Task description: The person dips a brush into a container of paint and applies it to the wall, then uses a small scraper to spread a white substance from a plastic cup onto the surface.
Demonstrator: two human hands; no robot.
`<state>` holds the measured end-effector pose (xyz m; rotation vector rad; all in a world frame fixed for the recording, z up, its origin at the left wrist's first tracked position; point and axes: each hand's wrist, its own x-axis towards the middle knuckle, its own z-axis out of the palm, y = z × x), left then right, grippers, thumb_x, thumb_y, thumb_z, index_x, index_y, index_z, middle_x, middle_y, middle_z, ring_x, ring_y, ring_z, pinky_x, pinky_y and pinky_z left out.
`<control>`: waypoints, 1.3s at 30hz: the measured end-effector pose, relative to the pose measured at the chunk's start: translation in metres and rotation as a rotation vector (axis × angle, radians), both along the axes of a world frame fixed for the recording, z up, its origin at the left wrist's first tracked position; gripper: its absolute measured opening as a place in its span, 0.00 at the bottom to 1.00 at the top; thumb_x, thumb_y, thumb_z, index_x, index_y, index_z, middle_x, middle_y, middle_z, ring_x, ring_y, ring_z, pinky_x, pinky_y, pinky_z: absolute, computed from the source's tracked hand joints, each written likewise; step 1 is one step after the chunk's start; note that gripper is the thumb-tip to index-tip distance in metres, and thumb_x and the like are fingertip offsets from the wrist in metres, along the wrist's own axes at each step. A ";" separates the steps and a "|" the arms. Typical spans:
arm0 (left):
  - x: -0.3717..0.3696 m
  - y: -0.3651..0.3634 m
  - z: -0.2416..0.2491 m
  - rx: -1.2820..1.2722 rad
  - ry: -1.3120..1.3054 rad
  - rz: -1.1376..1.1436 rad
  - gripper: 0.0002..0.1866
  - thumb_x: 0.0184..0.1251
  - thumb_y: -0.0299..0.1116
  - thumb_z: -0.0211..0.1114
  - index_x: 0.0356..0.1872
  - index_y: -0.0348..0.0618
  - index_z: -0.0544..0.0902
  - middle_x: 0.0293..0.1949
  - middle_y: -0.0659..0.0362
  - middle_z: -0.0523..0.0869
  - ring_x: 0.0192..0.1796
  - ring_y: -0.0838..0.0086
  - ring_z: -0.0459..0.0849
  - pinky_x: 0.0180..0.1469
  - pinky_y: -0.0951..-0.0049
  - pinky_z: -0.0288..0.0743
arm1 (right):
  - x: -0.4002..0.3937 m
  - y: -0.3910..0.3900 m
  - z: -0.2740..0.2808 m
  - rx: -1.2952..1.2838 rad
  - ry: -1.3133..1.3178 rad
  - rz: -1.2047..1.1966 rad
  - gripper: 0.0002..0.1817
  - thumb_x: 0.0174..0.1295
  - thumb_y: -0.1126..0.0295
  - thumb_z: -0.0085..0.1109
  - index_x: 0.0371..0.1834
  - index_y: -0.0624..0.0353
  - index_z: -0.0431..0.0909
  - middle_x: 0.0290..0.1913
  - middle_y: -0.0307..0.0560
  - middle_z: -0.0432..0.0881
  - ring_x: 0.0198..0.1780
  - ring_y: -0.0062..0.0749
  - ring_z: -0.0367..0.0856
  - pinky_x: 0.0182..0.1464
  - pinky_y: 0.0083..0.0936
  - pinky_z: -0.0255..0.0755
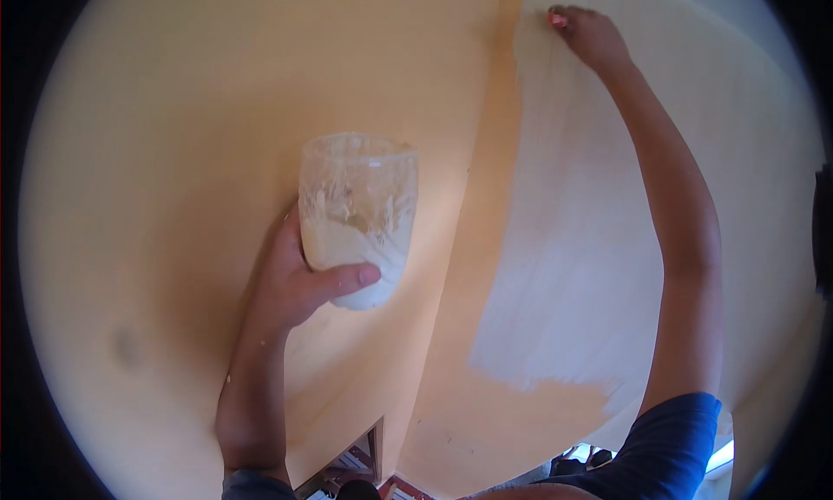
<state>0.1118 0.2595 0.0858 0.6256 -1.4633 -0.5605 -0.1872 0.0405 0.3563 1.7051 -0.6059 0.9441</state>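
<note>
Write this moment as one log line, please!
left hand: holding clear cup of white stuff | right hand: up near wall, gripping something red | wall: partly white

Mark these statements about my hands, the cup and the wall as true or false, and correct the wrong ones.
1. The left hand holds the cup. True.
2. The cup is full to the rim. False: the white mix sits in its lower part, with smears above.
3. The right hand is lower in view than the cup. False: it is raised above it, gripping a small red item.
4. The pale coat has an uneven bottom edge. True.
5. The coat meets the corner. False: an orange strip lies between them.
</note>
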 end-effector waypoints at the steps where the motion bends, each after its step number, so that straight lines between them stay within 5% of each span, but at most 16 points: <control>1: 0.000 0.001 -0.003 -0.018 0.014 -0.024 0.36 0.41 0.27 0.75 0.57 0.36 0.70 0.47 0.56 0.81 0.49 0.71 0.80 0.52 0.70 0.74 | 0.001 -0.009 -0.004 0.049 0.047 -0.138 0.12 0.59 0.62 0.56 0.43 0.52 0.80 0.38 0.49 0.82 0.39 0.47 0.80 0.41 0.39 0.75; 5: 0.001 0.006 -0.008 0.008 0.007 -0.041 0.36 0.40 0.25 0.75 0.56 0.37 0.70 0.47 0.56 0.81 0.50 0.73 0.80 0.52 0.70 0.74 | 0.006 -0.014 -0.098 0.222 0.367 -0.165 0.09 0.53 0.69 0.56 0.38 0.55 0.77 0.32 0.50 0.80 0.37 0.47 0.80 0.41 0.40 0.74; 8: 0.005 0.003 -0.011 -0.007 -0.045 -0.056 0.35 0.41 0.26 0.75 0.55 0.37 0.70 0.47 0.56 0.81 0.50 0.73 0.79 0.52 0.70 0.74 | 0.018 0.017 -0.123 0.458 0.330 -0.156 0.11 0.54 0.68 0.60 0.39 0.57 0.79 0.30 0.51 0.81 0.34 0.46 0.80 0.39 0.37 0.74; 11: 0.004 0.006 -0.014 -0.014 -0.011 -0.067 0.34 0.42 0.27 0.76 0.55 0.37 0.71 0.47 0.57 0.81 0.50 0.74 0.79 0.52 0.71 0.73 | 0.017 0.007 -0.083 0.620 0.194 -0.111 0.13 0.55 0.64 0.63 0.40 0.59 0.79 0.27 0.53 0.82 0.29 0.43 0.81 0.36 0.31 0.74; 13: 0.005 0.011 -0.015 -0.023 -0.015 -0.061 0.34 0.42 0.27 0.76 0.55 0.37 0.71 0.47 0.57 0.81 0.50 0.74 0.79 0.52 0.71 0.73 | 0.012 -0.011 -0.038 0.545 0.085 -0.074 0.13 0.56 0.64 0.63 0.40 0.59 0.80 0.27 0.53 0.81 0.29 0.40 0.81 0.36 0.30 0.74; 16: 0.006 0.014 -0.014 -0.033 -0.019 -0.064 0.34 0.42 0.27 0.76 0.54 0.37 0.71 0.46 0.57 0.81 0.50 0.74 0.79 0.52 0.71 0.73 | 0.018 0.003 0.016 0.390 0.041 -0.109 0.14 0.57 0.60 0.59 0.36 0.60 0.80 0.29 0.55 0.82 0.36 0.51 0.80 0.39 0.39 0.74; 19: 0.004 0.011 -0.013 -0.048 0.000 -0.068 0.34 0.42 0.26 0.76 0.54 0.36 0.71 0.46 0.57 0.81 0.50 0.74 0.79 0.52 0.71 0.73 | 0.030 0.015 0.024 0.140 -0.022 -0.229 0.14 0.60 0.63 0.54 0.45 0.57 0.78 0.34 0.52 0.82 0.39 0.48 0.80 0.41 0.40 0.74; 21: 0.002 0.012 -0.013 -0.050 0.026 -0.067 0.33 0.43 0.26 0.76 0.54 0.36 0.71 0.46 0.57 0.81 0.49 0.74 0.79 0.52 0.71 0.73 | 0.026 -0.013 0.004 -0.042 0.122 -0.151 0.16 0.62 0.65 0.49 0.51 0.54 0.74 0.40 0.50 0.81 0.43 0.47 0.79 0.43 0.42 0.74; 22: 0.003 0.012 -0.011 -0.034 0.027 -0.059 0.33 0.43 0.26 0.75 0.54 0.36 0.71 0.46 0.57 0.81 0.49 0.74 0.79 0.52 0.72 0.73 | 0.029 -0.022 -0.022 0.071 0.112 -0.241 0.14 0.61 0.67 0.49 0.50 0.54 0.74 0.43 0.48 0.79 0.44 0.47 0.78 0.44 0.40 0.74; 24: 0.004 0.014 -0.014 0.003 0.025 -0.052 0.32 0.43 0.26 0.75 0.53 0.36 0.71 0.46 0.57 0.81 0.49 0.74 0.79 0.52 0.72 0.73 | 0.020 -0.040 -0.086 -0.024 0.335 -0.158 0.12 0.60 0.69 0.49 0.47 0.52 0.74 0.40 0.47 0.79 0.45 0.46 0.78 0.44 0.38 0.74; 27: 0.004 0.017 -0.017 0.026 0.008 -0.016 0.32 0.43 0.25 0.75 0.53 0.36 0.71 0.45 0.57 0.81 0.48 0.74 0.80 0.51 0.72 0.73 | 0.031 -0.013 -0.150 0.138 0.321 -0.121 0.13 0.54 0.73 0.55 0.44 0.56 0.75 0.35 0.48 0.79 0.40 0.46 0.79 0.42 0.37 0.75; 29: 0.005 0.021 -0.015 -0.014 0.031 -0.046 0.31 0.43 0.25 0.75 0.52 0.36 0.72 0.45 0.56 0.82 0.47 0.74 0.80 0.50 0.72 0.74 | 0.041 0.012 -0.161 0.508 0.391 -0.109 0.13 0.56 0.71 0.57 0.45 0.56 0.74 0.34 0.51 0.79 0.37 0.47 0.80 0.41 0.37 0.75; 33: 0.005 0.023 -0.015 0.015 0.004 -0.038 0.30 0.43 0.26 0.74 0.51 0.37 0.72 0.44 0.56 0.82 0.46 0.74 0.81 0.49 0.72 0.75 | 0.031 -0.002 -0.116 0.717 0.103 -0.161 0.15 0.54 0.64 0.62 0.39 0.62 0.78 0.32 0.56 0.82 0.35 0.51 0.79 0.40 0.38 0.74; 35: 0.001 0.020 -0.015 0.024 0.030 -0.009 0.30 0.43 0.26 0.74 0.51 0.37 0.73 0.43 0.56 0.82 0.45 0.74 0.81 0.48 0.72 0.75 | 0.023 -0.020 -0.089 0.617 0.075 0.010 0.16 0.54 0.62 0.62 0.39 0.62 0.79 0.32 0.57 0.82 0.36 0.52 0.79 0.40 0.38 0.73; 39: 0.000 0.018 -0.018 0.018 0.026 -0.010 0.30 0.43 0.26 0.74 0.51 0.37 0.73 0.42 0.56 0.82 0.45 0.74 0.82 0.48 0.73 0.75 | 0.041 -0.009 -0.023 0.257 0.060 -0.267 0.16 0.60 0.59 0.52 0.45 0.56 0.78 0.35 0.56 0.82 0.37 0.49 0.81 0.41 0.40 0.74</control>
